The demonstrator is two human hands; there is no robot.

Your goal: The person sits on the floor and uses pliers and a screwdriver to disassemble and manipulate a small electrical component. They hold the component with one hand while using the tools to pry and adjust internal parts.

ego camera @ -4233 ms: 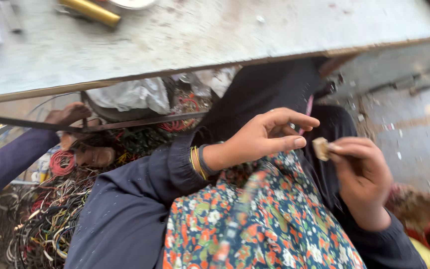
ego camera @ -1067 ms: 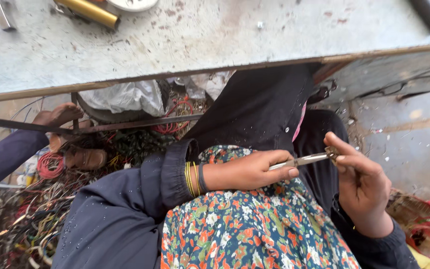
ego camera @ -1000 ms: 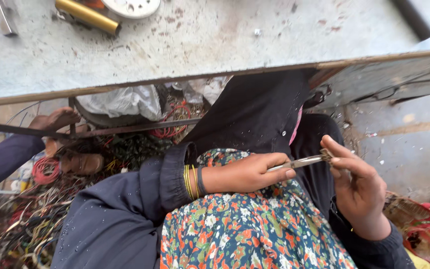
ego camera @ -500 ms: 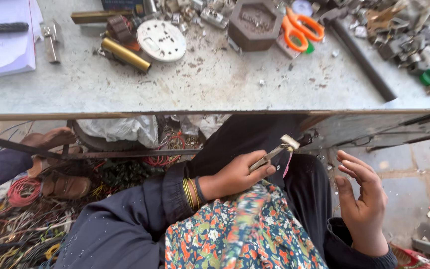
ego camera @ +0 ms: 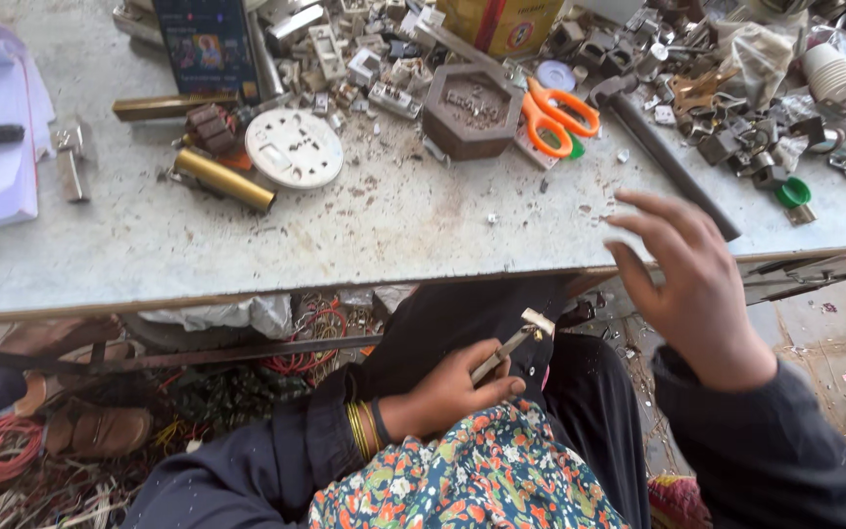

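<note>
Head camera, looking down: the pliers lie low in the centre of the frame over the lap, their tips pinching a small pale piece. The left hand is curled tight round the handles, gold bangles at the wrist. The right hand is raised at centre right, fingers spread and holding nothing, over the edge of the grey workbench. Further up lie orange-handled scissors, a hexagonal brown block, a round white socket plate and a brass tube.
</note>
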